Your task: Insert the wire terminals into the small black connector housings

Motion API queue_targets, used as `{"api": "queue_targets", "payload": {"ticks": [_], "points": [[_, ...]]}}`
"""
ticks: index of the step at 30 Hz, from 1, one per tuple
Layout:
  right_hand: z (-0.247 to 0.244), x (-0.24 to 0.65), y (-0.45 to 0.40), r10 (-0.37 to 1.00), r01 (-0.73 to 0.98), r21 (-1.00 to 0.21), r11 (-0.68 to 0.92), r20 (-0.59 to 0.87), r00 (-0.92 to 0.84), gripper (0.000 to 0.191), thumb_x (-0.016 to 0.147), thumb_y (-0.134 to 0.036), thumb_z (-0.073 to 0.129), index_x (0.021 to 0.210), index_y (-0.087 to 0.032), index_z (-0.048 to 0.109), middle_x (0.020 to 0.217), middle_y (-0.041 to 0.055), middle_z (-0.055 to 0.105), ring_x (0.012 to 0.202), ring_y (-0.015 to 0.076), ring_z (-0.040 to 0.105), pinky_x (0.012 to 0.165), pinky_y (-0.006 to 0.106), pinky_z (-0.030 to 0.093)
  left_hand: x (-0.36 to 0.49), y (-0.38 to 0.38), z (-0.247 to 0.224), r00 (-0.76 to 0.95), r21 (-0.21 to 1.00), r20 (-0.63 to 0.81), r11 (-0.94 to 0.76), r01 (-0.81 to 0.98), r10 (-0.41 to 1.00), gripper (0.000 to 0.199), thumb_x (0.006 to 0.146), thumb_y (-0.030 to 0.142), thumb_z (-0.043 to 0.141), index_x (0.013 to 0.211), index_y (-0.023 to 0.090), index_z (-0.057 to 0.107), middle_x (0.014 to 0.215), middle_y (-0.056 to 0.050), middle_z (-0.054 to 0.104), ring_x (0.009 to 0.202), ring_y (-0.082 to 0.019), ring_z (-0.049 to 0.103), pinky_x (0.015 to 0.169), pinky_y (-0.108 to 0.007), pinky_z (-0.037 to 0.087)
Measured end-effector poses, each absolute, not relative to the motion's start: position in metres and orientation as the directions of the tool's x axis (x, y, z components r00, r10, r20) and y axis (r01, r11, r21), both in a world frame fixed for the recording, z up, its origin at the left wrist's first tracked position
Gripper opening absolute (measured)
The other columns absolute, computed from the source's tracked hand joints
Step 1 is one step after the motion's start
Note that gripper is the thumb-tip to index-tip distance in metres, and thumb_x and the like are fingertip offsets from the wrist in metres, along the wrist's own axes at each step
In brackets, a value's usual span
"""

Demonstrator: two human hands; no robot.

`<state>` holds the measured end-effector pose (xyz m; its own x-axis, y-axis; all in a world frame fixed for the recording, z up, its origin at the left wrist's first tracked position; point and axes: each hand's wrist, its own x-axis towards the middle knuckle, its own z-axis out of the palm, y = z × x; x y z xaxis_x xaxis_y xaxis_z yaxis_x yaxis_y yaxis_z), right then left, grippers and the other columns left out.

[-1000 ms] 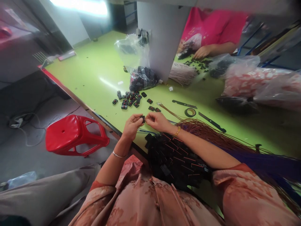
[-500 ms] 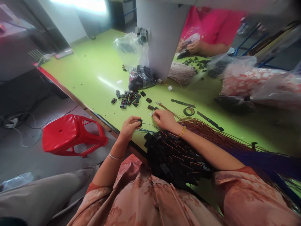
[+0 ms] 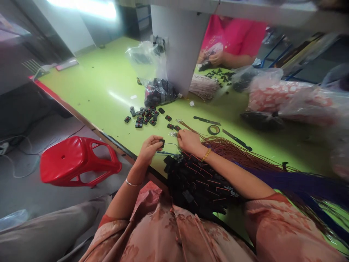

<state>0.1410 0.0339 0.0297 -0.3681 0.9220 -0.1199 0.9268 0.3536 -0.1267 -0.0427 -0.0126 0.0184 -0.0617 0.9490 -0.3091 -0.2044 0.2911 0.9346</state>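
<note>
My left hand pinches a small black plastic connector between thumb and fingers. A thin dark wire runs from this connector toward my right hand. Closed, my right hand has a few silver-tipped wire ends sticking out at its fingertips; the wires behind them are hidden by the fingers. Below both hands lies a heap of black connectors with wires. Loose black connectors with red parts are spread beyond my left hand, and two more lie just past my right fingertips.
Brown wires and blue wires stretch to the right. A tape roll lies between two dark flat strips. Plastic bags stand by a grey post. A co-worker in pink sits opposite; a red stool is at left.
The camera view has shifted slightly. More silver wire tips show at my right fingertips than before. My left hand keeps its pinch on the connector.
</note>
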Motion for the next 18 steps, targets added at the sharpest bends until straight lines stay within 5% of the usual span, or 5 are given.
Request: {"api": "queue_targets", "payload": {"ticks": [14,18], "points": [[0.032,0.142,0.035,0.901,0.916,-0.104,0.388,-0.168,-0.400,0.022,0.090,-0.023,0.041,0.097,-0.014,0.060,0.101,0.0152,0.064,0.089,0.0246,0.060,0.069,0.030,0.039,-0.035,-0.009,0.015,-0.023,0.930,-0.310,0.298,-0.215,0.950,0.030,0.059,0.023,0.074,0.086,0.014,0.064,0.070,0.000,0.059,0.064,-0.009,0.054,0.058,-0.021,0.043],[0.031,0.148,0.035,0.895,0.878,-0.234,0.418,-0.059,-0.442,0.017,0.088,-0.020,0.042,0.095,-0.013,0.056,0.094,0.0136,0.064,0.077,0.0204,0.057,0.066,0.029,0.037,-0.030,-0.008,0.014,-0.023,0.923,-0.313,0.299,-0.242,0.949,0.029,0.061,0.021,0.074,0.087,0.014,0.064,0.072,0.000,0.059,0.065,-0.009,0.054,0.060,-0.021,0.044]]}}
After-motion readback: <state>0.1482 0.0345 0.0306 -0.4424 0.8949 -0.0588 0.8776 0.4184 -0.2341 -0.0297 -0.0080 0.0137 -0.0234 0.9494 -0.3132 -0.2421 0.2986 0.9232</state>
